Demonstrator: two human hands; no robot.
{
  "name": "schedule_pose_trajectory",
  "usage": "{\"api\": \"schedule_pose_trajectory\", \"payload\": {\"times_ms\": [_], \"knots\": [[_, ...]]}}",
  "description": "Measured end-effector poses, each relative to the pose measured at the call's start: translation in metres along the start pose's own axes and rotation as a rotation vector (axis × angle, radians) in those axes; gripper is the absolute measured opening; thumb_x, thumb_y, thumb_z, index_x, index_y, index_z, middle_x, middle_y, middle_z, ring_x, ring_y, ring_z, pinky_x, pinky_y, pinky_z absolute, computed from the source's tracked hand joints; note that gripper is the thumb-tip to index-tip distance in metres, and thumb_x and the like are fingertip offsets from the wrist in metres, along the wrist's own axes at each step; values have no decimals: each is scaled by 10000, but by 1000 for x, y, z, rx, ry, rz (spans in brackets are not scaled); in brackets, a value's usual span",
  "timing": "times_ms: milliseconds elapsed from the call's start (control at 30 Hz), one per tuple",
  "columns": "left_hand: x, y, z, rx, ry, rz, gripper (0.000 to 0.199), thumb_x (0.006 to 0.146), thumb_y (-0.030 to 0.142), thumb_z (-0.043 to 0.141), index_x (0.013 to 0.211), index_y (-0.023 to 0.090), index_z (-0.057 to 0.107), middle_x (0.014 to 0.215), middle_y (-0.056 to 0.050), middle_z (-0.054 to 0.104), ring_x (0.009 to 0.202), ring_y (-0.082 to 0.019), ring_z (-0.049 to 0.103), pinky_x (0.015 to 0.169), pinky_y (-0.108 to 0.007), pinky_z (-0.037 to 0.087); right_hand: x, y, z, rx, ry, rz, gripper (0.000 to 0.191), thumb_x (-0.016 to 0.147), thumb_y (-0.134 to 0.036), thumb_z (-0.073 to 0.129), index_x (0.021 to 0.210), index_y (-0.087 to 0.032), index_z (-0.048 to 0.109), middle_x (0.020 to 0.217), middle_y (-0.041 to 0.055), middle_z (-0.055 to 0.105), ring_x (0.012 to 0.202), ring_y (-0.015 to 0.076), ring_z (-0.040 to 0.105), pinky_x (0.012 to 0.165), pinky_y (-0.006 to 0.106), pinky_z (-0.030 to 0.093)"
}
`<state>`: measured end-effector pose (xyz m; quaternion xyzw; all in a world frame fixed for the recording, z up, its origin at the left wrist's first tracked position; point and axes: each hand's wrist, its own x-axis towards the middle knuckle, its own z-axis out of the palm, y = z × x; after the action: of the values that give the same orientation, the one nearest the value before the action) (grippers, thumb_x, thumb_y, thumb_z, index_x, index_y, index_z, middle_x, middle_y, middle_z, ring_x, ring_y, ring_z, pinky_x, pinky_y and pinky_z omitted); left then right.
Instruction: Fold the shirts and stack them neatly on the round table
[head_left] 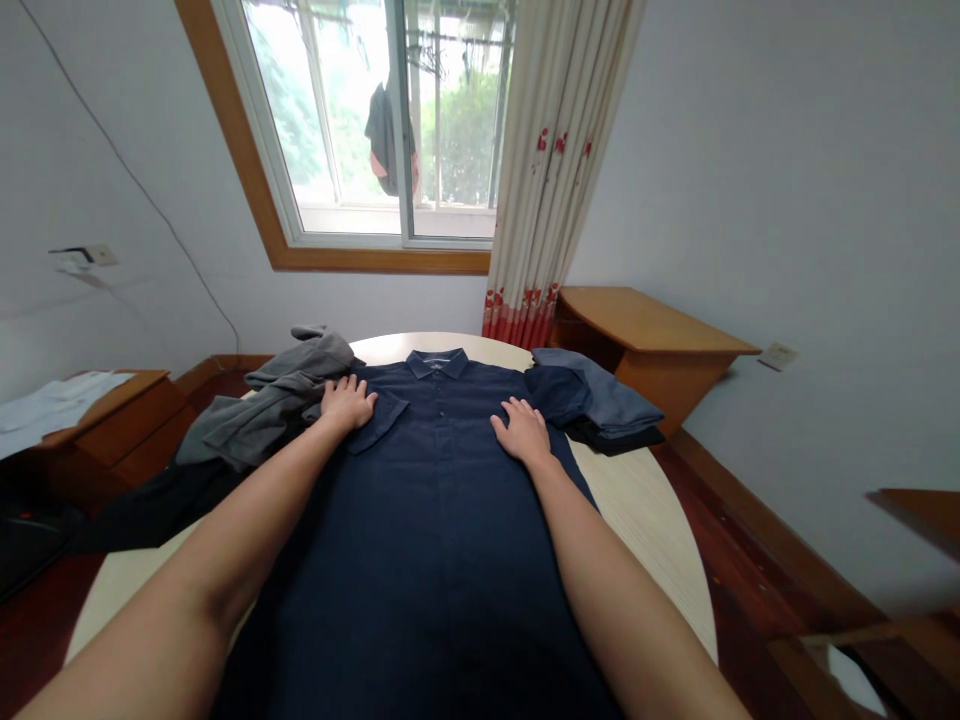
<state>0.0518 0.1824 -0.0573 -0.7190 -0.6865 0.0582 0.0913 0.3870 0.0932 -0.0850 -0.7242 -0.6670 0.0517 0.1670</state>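
Note:
A dark navy button-up shirt point(442, 500) lies spread face up on a pale round table point(667, 530), its collar at the far edge. My left hand point(349, 403) rests with fingers spread on the shirt's left sleeve area, beside a heap of grey clothes. On the right side of the shirt's chest, my right hand point(523, 430) lies flat with its fingers apart, near the right sleeve. Neither hand grips anything. The shirt's lower end runs out of view at the bottom.
Crumpled grey and black clothes point(262, 400) hang over the table's left edge. Folded blue-grey clothes point(611, 395) lie at its right edge. Behind stand a wooden desk point(652, 315), a curtain point(555, 170) and a window. Papers point(52, 405) rest on a cabinet at left.

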Motion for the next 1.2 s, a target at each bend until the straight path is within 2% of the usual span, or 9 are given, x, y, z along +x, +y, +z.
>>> {"api": "schedule_pose_trajectory", "payload": {"times_ms": [200,367,533,700,833,933,1067,1133,1200], "knots": [[6,14,9,-36,41,14,717,1017,471,181,1550,45,400,1632,-215,319,1537,-324,247,1238,-564,69,0,0,0,-9,0,1,544,1020,-422,434,1482,-147,520,1616,113,391,1515,269,297,1240,447,191],[8,17,9,-122,-44,3,776,1000,541,170,1584,59,339,1653,-199,268,1546,-321,231,1249,-554,81,0,0,0,-8,2,1,539,1021,-427,428,1480,-162,522,1615,105,395,1514,264,299,1237,440,194],[1,26,8,-163,20,6,785,1008,527,155,1584,18,313,1658,-203,246,1555,-314,203,1256,-531,103,1,1,1,3,0,1,539,1019,-435,429,1480,-170,520,1617,104,392,1514,267,293,1237,444,181],[-14,38,2,-176,-23,10,779,1017,507,155,1577,-13,303,1659,-207,240,1552,-312,214,1260,-528,102,2,2,1,-3,4,0,543,1019,-437,433,1478,-162,523,1614,107,395,1511,267,302,1237,447,194],[-27,49,-1,-220,97,64,755,1025,518,162,1574,31,342,1659,-176,263,1558,-298,197,1261,-507,143,1,0,3,-1,0,3,544,1021,-435,434,1477,-153,521,1614,105,397,1510,270,303,1236,449,196],[-37,54,6,-250,33,89,738,1026,533,191,1583,74,344,1672,-149,238,1562,-273,191,1256,-449,197,0,-3,-3,18,13,-3,513,999,-421,476,1436,-168,566,1584,105,445,1479,268,356,1214,424,244],[-43,53,11,-279,29,106,711,1028,524,235,1578,90,359,1666,-148,256,1555,-272,215,1251,-448,216,4,4,-32,78,248,13,416,957,-364,492,1284,-179,674,1425,120,596,1302,269,527,1137,394,342],[-45,51,11,-303,79,108,693,1033,508,243,1569,89,376,1659,-145,283,1549,-272,237,1250,-458,224,8,19,-50,70,405,138,404,951,-356,471,1234,-174,696,1377,144,615,1273,303,528,1148,466,307],[-47,49,11,-329,142,106,677,1037,502,241,1560,102,397,1648,-135,318,1538,-273,270,1243,-466,243,12,39,-62,41,460,320,432,927,-378,506,1258,-172,690,1387,174,595,1302,357,493,1152,571,250]]}}
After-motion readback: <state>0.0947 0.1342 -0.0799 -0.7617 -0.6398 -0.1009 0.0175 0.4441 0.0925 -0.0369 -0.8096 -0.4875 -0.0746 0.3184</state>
